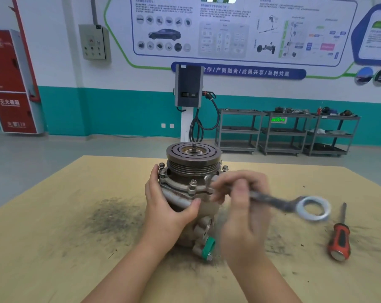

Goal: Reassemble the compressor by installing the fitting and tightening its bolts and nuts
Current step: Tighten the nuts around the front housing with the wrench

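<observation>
the left hand (163, 206) wraps around the side of the upright grey metal compressor (191, 193) standing on the tan wooden table (54, 237); the right hand (242, 206) grips a blurred steel ring spanner (294, 205) at the bolted flange, with an orange-and-black screwdriver (340, 239) lying well to the right

Both bare forearms reach forward from the lower edge of view, converging toward the middle. The left hand (169, 206) is cupped, fingers curled round the far side and thumb lying across the front of the upright, grey-brown metal compressor body (191, 189), clasping it. The right hand (243, 200) is raised a little higher, back toward the viewer, fingers curled round the shank of a dull steel ring spanner (294, 205) whose ring end sticks out to the right. This hand is blurred.
</observation>
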The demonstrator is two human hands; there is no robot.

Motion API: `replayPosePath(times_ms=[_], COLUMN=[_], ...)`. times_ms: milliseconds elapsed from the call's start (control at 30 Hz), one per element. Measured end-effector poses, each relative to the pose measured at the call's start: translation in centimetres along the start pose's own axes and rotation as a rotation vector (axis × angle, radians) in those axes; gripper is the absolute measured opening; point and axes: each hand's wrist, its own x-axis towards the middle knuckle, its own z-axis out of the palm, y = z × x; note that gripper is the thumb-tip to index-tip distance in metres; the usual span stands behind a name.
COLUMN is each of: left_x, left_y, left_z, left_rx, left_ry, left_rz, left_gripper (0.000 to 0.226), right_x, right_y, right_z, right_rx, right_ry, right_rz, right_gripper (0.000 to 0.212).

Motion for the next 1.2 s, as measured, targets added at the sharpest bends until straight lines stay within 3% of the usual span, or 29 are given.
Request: replayPosePath(times_ms=[67, 167, 267, 400, 533, 700, 800, 900, 1033, 1200], left_x=[0.1, 0.1, 0.0, 0.0, 0.0, 0.0, 0.0, 0.1, 0.3, 0.2], left_y=[-0.3, -0.4, -0.1, 0.4, 0.4, 0.0, -0.1, -0.3, -0.3, -0.4], left_z=[0.2, 0.1, 0.0, 0.1, 0.1, 0.1, 0.2, 0.2, 0.3, 0.2], left_rx=[0.010, 0.021, 0.017, 0.024, 0.017, 0.021, 0.016, -0.007, -0.114, -0.003], left_ry=[0.013, 0.026, 0.020, 0.033, 0.033, 0.044, 0.047, 0.054, 0.039, 0.053], left_rz=[0.005, 0.015, 0.001, -0.011, -0.009, 0.018, 0.022, 0.005, -0.080, 0.002], left_gripper=[0.095, 0.109, 0.114, 0.111, 0.107, 0.107, 0.103, 0.106, 0.111, 0.110], right_x=[0.9, 1.9, 2.8, 3.4, 2.6, 0.4, -1.0, -2.2, -2.8, -1.1], right_y=[-0.1, 0.7, 1.7, 2.5, 2.2, 1.3, 1.0, 0.8, 0.4, -0.6], right_z=[-0.7, -1.5, -2.3, -3.0, -2.5, -0.8, 0.2, 1.0, 1.8, 1.0], right_rx=[0.146, 0.351, 0.524, 0.650, 0.616, 0.272, 0.070, -0.082, -0.212, -0.027], right_ry=[0.224, 0.391, 0.437, 0.375, 0.409, 0.412, 0.304, 0.078, -0.107, -0.124], right_rz=[0.179, 0.485, 0.727, 0.851, 0.749, 0.366, 0.136, -0.032, -0.026, 0.048], right_gripper=[0.020, 0.022, 0.021, 0.021, 0.029, 0.030, 0.018, 0.010, 0.003, 0.011])
